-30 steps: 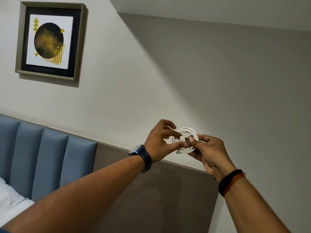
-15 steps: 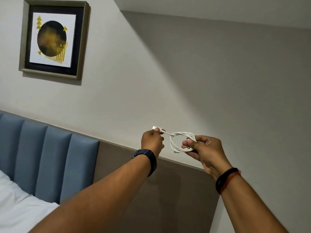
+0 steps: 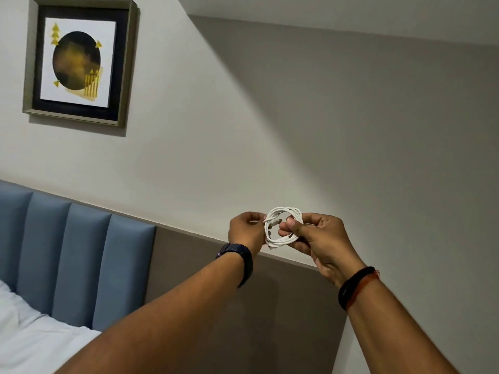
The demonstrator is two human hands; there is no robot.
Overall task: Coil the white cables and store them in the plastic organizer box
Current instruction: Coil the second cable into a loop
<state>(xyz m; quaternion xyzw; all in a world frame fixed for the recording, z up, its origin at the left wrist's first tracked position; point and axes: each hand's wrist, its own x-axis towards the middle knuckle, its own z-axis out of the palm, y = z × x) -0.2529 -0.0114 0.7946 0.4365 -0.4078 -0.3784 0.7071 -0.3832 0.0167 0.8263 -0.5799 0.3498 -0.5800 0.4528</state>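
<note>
white cable [image 3: 280,225] | coiled in small loops | held mid-air

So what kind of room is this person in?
Probably a bedroom or hotel room: a blue padded headboard, white bed linen below it, and a framed abstract print hung above.

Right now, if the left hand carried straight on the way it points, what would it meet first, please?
Likely the right hand, at its thumb: the left hand points rightward, pinching the cable coil between them; depth unclear.
</note>
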